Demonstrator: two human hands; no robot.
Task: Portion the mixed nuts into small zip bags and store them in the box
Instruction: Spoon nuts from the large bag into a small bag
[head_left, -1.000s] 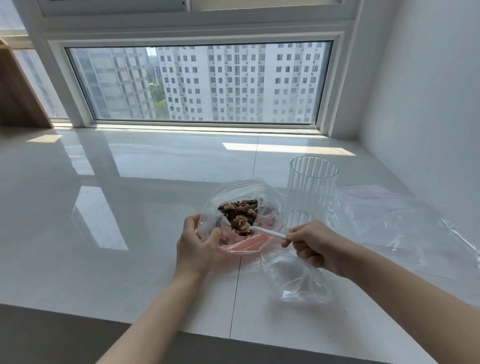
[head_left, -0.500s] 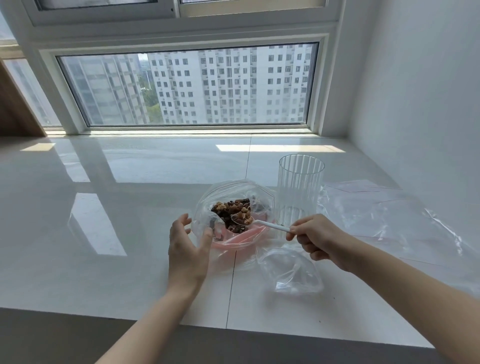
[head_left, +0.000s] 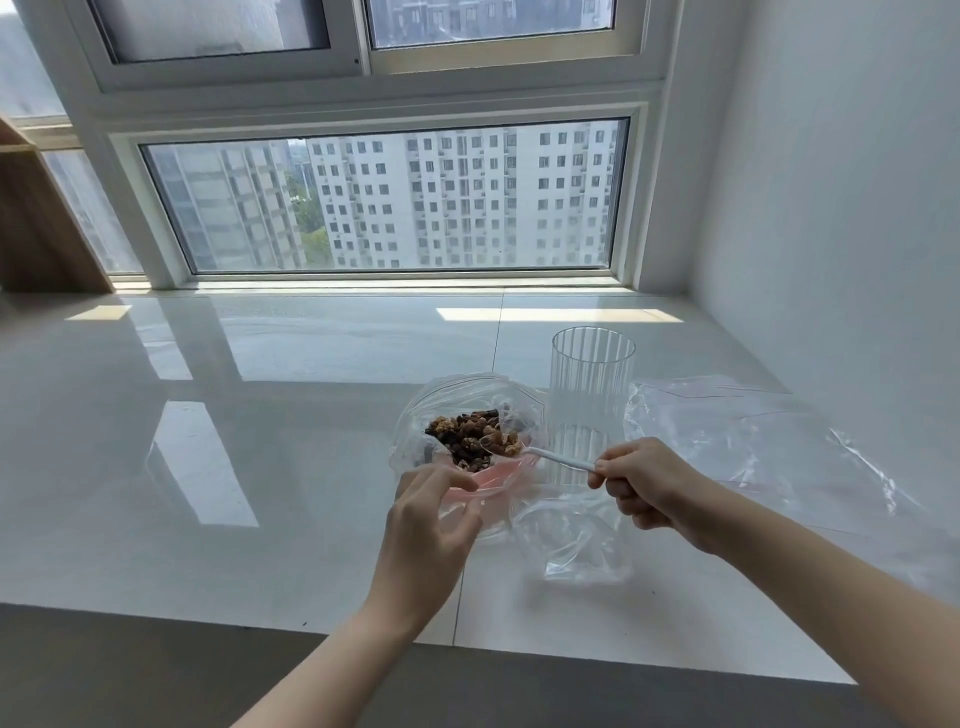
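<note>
Head view: the right hand (head_left: 647, 480) pinches the white spoon (head_left: 540, 453), now lifted loaded above the mixed nuts (head_left: 470, 435) in their bag (head_left: 415, 415); the left hand (head_left: 428, 525) has let go, fingers loosely curled, grip empty; the small zip bag (head_left: 576, 545) lies on the bench (head_left: 260, 441), probably filled next; no box visible.

From my feed I see two bare forearms coming in from the bottom edge, with no sleeve on either as far as the frame shows. The left hand (head_left: 426, 525) wears no ring, watch or glove that I can make out. The right hand (head_left: 652, 486) is likewise bare, wrist uncovered. Fingernails look short and plain; finer detail is too small to tell.
</note>
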